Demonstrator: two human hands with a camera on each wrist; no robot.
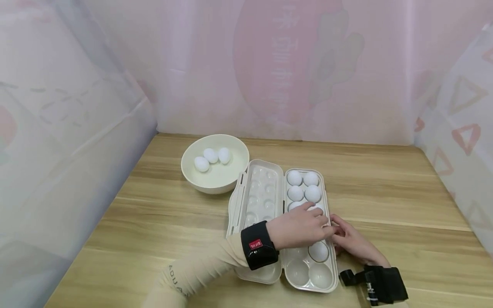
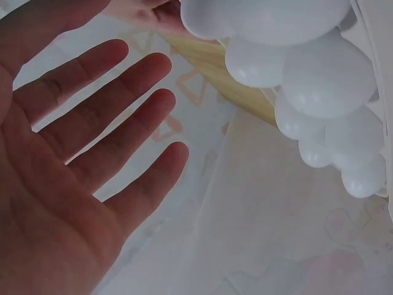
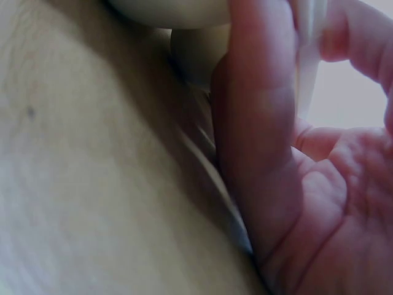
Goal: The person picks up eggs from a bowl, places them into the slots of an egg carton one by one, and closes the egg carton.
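Over the egg tray (image 1: 330, 222), both hands — left (image 1: 298, 226), right (image 1: 352, 241) — rest open.

The left hand (image 1: 298, 226) covers several middle cups of the open cream plastic egg box (image 1: 246, 201), hiding whatever lies there. The right wrist view is blurred, the right hand (image 3: 295, 184) cut off by its right edge, its grip unclear.

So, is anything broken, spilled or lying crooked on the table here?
Nothing stands out. The egg box lies open and flat, its eggs sit whole in their cups, and three more rest in the bowl. No spill shows on the table.
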